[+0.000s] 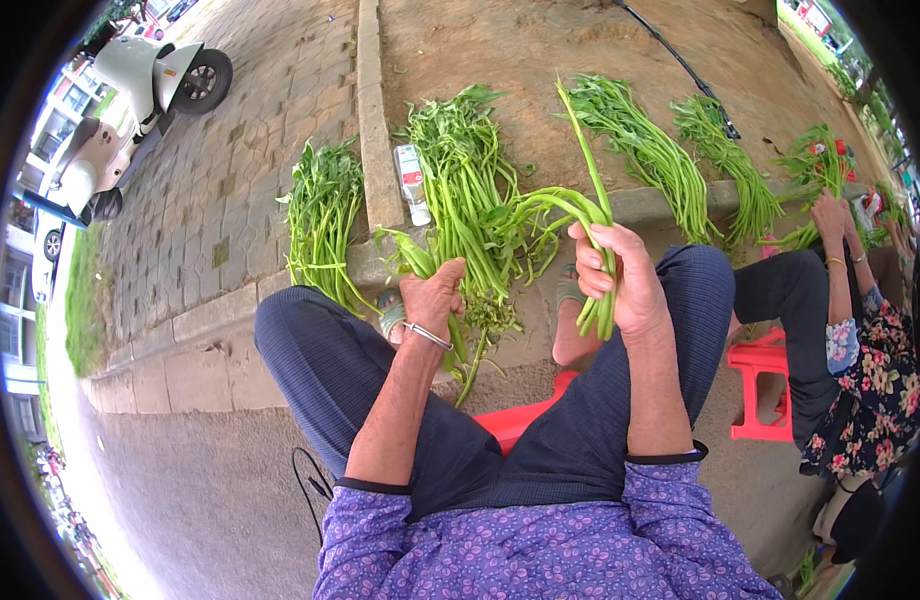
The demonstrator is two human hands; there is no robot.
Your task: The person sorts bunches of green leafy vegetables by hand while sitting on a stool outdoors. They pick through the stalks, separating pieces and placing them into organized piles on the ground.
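My right hand is closed round a small bunch of long green water spinach stems, whose cut ends stick out below the fist. One stem stands up straight while others bend over to the left. My left hand, with a silver bangle at the wrist, is closed on a water spinach piece showing above the fingers; how much it holds is partly hidden. Just beyond it lies a large heap of water spinach. Leafy scraps are on the ground between my knees.
A clear bottle lies beside the heap. More bunches lie along the kerb: one to the left, two to the right. A co-worker's hands handle greens at far right, near a red stool. A scooter stands far left.
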